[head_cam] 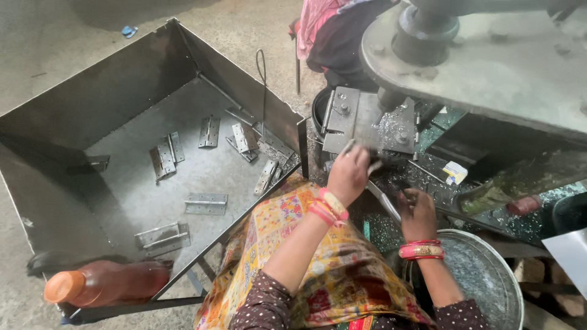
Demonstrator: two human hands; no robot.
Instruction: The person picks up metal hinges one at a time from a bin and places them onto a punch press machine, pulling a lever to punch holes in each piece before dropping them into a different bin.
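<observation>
Head view | my left hand (348, 174) closed around a thin metal piece (348, 146), held at the press bed (367, 125) | my right hand (417, 214) curled on the littered bench, grip unclear | hinges (206, 203) lie in tray (122, 91) at left | bottle (104, 282) at tray's near edge

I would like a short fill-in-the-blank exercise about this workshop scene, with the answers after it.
1. The hinges lie in a large metal ____.
2. The bottle has an ____ cap.
3. Both wrists wear ____; the left hand is at the press.
4. The right hand is above a round metal ____.

Answers: bin; orange; bangles; basin
</observation>
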